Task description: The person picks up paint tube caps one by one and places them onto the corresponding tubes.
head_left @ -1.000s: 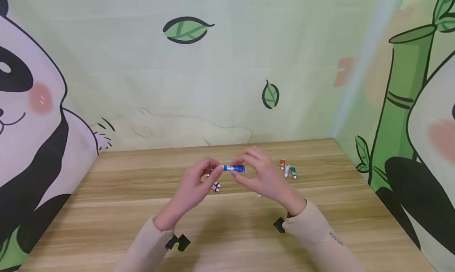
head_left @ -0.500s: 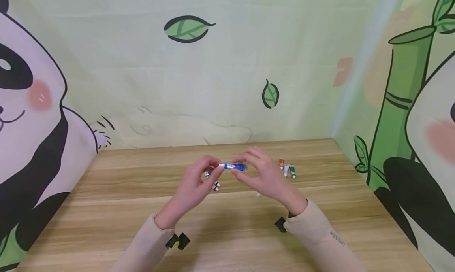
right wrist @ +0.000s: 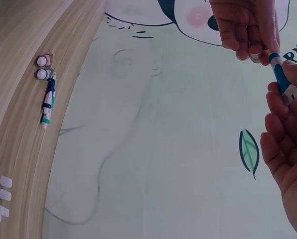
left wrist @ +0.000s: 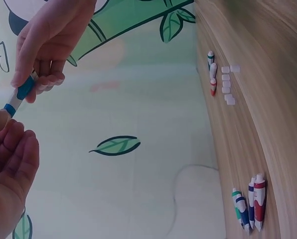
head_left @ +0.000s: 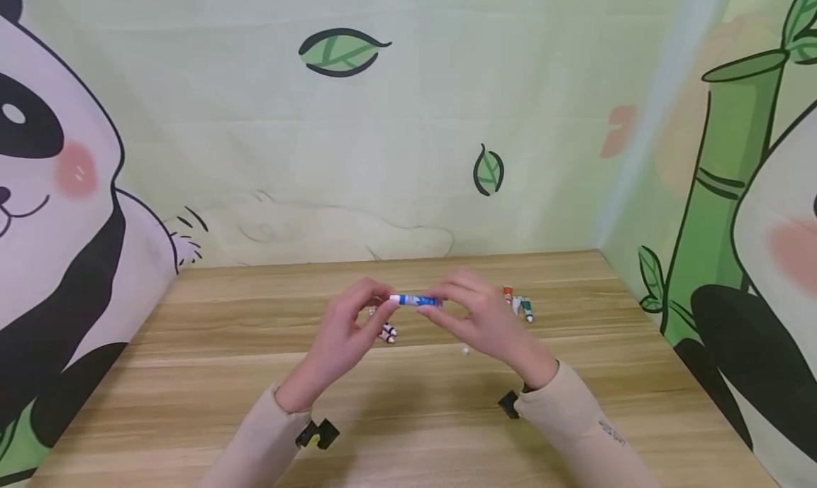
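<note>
A small blue-and-white paint tube (head_left: 411,300) lies level in the air between both hands. My left hand (head_left: 345,325) pinches its white-capped end with thumb and fingertips. The right hand (head_left: 481,321) pinches the blue body toward the flat crimped end, thumb below and fingers above. In the right wrist view, the right thumb presses on the tube (right wrist: 281,74) and the crimped end shows past it. From the left wrist view, the left fingers curl below the tube (left wrist: 20,92), and its capped tip is hidden behind the thumb.
More paint tubes lie on the wooden table (head_left: 255,381): red, white and green ones (head_left: 527,309) at the right, several others (left wrist: 258,201) at the left, partly behind the left hand. Several small white caps (left wrist: 226,83) sit between the groups. A panda-print cloth (head_left: 408,119) hangs behind.
The right hand has slid slightly right along the paint tube, now covering more of its blue end. The left hand stays almost in place at the capped end.
</note>
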Motion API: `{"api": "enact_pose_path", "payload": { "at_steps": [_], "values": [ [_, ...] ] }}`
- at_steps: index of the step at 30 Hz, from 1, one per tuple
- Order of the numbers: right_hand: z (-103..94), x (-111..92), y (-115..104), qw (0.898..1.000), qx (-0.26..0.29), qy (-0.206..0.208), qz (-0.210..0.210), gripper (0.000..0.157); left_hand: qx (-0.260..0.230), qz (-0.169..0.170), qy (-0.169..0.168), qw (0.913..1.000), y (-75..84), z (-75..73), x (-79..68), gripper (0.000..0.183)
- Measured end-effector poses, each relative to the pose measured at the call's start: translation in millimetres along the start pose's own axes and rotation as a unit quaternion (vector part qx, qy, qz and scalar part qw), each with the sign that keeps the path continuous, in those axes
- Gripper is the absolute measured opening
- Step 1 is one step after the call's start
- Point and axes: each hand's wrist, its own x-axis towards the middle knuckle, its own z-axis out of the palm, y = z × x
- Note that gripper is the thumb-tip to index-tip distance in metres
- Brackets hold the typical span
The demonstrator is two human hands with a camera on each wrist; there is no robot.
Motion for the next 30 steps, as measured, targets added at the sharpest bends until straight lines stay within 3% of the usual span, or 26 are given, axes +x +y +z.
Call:
{"api": "enact_pose_path", "payload": {
  "at_steps": [4,9,11,17,25,30],
  "values": [
    [0.4,0.5,0.6,1.0,0.016,-0.006,0.002,0.038,0.024,0.044,0.006,0.9987,-2.2,-0.1,0.7,0.01],
    [1.2,-1.1,0.3,0.997,0.07,-0.016,0.04,0.015,0.045,0.099,0.01,0.9941,-4.3,-0.1,1.7,0.016],
    [1.1,-1.5,-0.9,0.994,0.087,-0.018,0.065,0.013,0.05,0.109,0.011,0.9927,-4.3,-0.3,2.0,0.019],
    [0.0,-0.9,-4.6,0.991,0.077,-0.011,0.108,0.02,0.063,0.077,0.007,0.995,-3.5,-1.5,0.2,0.02],
    [4.6,-4.6,2.0,0.997,0.061,0.009,0.034,0.022,0.055,-0.001,-0.04,0.9977,-2.6,-3.5,-3.9,0.007],
    [6.1,-5.6,4.4,0.999,0.051,0.009,0.01,0.036,0.046,0.007,-0.049,0.9977,-3.8,-3.7,-5.7,0.008]
  ]
}}
